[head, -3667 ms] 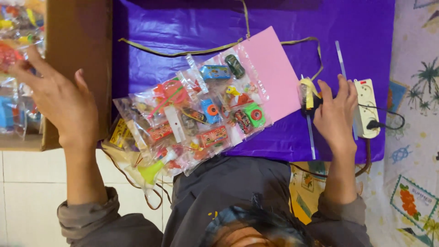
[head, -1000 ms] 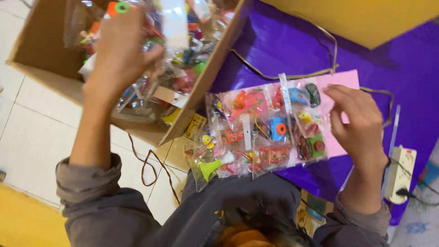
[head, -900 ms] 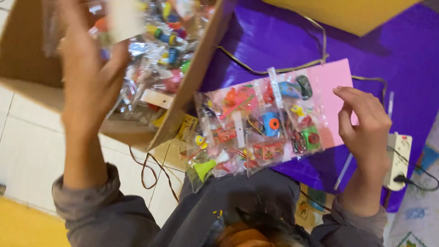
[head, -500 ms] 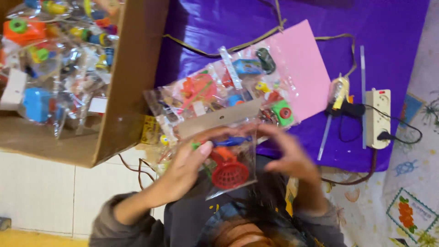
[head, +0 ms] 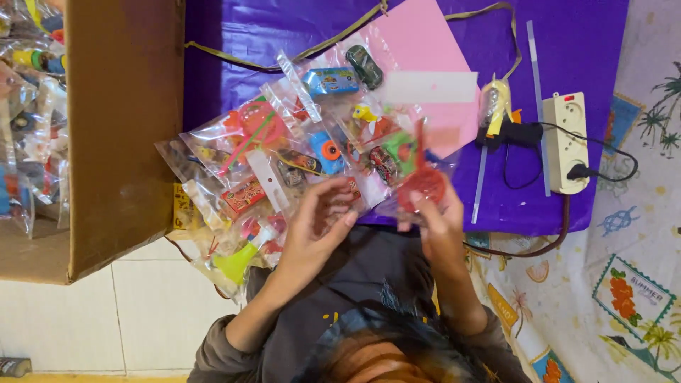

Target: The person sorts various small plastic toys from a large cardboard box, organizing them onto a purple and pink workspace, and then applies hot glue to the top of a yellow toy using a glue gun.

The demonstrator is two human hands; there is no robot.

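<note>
Held a clear toy packet (head: 420, 186) with a red round toy in the right hand (head: 438, 228), fingers pinched on its lower edge, just over the near edge of the purple sheet (head: 582, 42) and beside the pink card (head: 433, 50). Half a second before, gripped that same packet with both hands low against the dark sweater; since then carried it up and to the right, onto the right end of the fanned row. Left hand (head: 318, 221) let go of it and now lay loosely curled, holding nothing, fingertips (head: 347, 218) touching the lower edge of the row of clear toy bags (head: 284, 163). Row spread from the pink card down past the near-left edge of the purple sheet, with a green and yellow funnel-shaped toy (head: 237, 262) hanging lowest, over the white tiles. Cardboard box (head: 120, 128) stood off the left edge of the sheet, more bagged toys showing inside at far left, closer in view than a moment ago. Glue gun (head: 500, 120) lay near the right edge of the sheet, just beside the white power strip (head: 565, 142), its cable plugged in, both in much the same spots as earlier. Thin clear strip (head: 537, 99) rested between gun and power strip.
</note>
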